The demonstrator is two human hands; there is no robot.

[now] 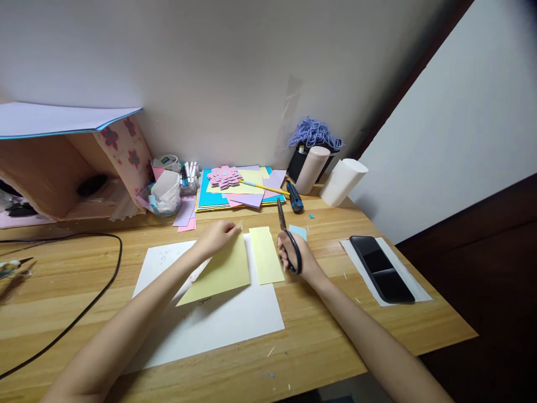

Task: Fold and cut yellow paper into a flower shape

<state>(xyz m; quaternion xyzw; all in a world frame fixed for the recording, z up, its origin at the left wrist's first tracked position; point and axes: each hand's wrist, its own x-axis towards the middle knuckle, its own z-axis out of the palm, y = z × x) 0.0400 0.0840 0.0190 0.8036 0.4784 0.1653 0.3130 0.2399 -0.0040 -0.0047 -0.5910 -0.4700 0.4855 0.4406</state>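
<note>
My left hand (218,238) is closed on the top edge of a sheet of yellow paper (224,273), which is tilted up over a white sheet (247,319). A second, narrower piece of yellow paper (265,256) lies flat just right of it, partly on the white sheet. In my right hand (298,256) is a pair of scissors (283,217) with black handles. Their blades point away from me and look closed, apart from both yellow pieces. A small light-blue paper scrap (298,232) lies behind my right hand.
Coloured papers (205,196), a pink paper flower (225,177), a pencil (268,188) and a utility knife (295,198) lie at the back. A phone (381,268) rests at right. White rolls (342,182) stand by the wall. A black cable (111,274) curves at left, before a box (126,151).
</note>
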